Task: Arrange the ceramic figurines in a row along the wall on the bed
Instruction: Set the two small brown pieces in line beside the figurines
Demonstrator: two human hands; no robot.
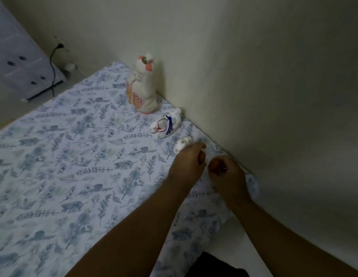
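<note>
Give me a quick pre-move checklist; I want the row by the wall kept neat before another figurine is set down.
1. Tall cat figurine upright by the wall: ok.
2. Horse figurine next in line, apart from the cat: ok.
3. Small figurine in line after the horse: ok, though partly hidden by the left hand.
4. Something held in the right hand: cannot tell, fingers curled and blurred.
5. Bare sheet by the wall beyond the hands for the next piece: cannot tell, hands cover it.
</note>
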